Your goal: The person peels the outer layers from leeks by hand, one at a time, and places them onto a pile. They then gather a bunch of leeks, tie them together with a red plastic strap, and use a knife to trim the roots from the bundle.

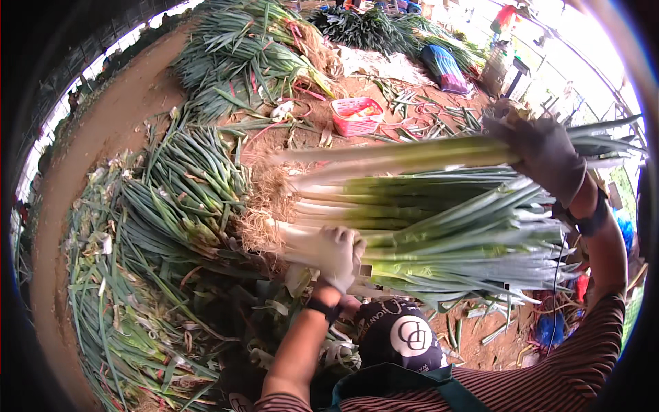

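floor (113, 117): bare brown earth | right side: thin-barred framework (542, 34) | light: white glare, upper right

Far edge of leek stack (425, 220): lifted leeks (412, 152) in R hand (549, 154) bar the way over it. Past that edge, brown ground (357, 89) gives some room, w/ pink basket (357, 127) & loose scraps in the way. Root end: leek heap (185, 185) crowds it. Near edge: L hand (336, 257) & dark rounded cloth (377, 336) obstruct; small passable patch of soil (473, 349) off leaf side. Leaf end: R forearm (607, 254) & hanging cord (557, 281) block approx. half.
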Motion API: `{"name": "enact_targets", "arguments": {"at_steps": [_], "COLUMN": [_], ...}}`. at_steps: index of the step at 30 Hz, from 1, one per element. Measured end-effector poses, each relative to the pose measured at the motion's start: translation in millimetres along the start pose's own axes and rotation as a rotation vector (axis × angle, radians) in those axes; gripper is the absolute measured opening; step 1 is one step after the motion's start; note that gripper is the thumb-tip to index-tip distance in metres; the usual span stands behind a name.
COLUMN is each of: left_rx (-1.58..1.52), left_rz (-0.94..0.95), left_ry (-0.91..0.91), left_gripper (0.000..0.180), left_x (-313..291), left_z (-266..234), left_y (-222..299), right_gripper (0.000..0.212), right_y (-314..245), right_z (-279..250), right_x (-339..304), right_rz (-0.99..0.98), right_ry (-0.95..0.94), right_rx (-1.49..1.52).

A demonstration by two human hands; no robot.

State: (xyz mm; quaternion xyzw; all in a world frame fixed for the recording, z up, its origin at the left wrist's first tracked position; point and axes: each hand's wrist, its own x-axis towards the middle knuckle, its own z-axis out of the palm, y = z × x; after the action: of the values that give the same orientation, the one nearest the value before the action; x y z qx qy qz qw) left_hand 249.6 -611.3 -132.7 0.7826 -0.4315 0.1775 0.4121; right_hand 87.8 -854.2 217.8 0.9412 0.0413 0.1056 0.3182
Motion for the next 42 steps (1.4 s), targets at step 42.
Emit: {"name": "enact_targets", "arguments": {"at_steps": [42], "left_rx": [0.189], "left_rz": [-0.071], "left_ry": [-0.192], "left_gripper": [0.019], "left_x": [56], "left_z": [-39], "left_y": [-70], "right_gripper": [0.048], "right_y": [-140], "right_z": [140], "right_x": [55], "right_rz": [-0.077], "right_ry": [-0.989], "right_rx": [0.631]}}
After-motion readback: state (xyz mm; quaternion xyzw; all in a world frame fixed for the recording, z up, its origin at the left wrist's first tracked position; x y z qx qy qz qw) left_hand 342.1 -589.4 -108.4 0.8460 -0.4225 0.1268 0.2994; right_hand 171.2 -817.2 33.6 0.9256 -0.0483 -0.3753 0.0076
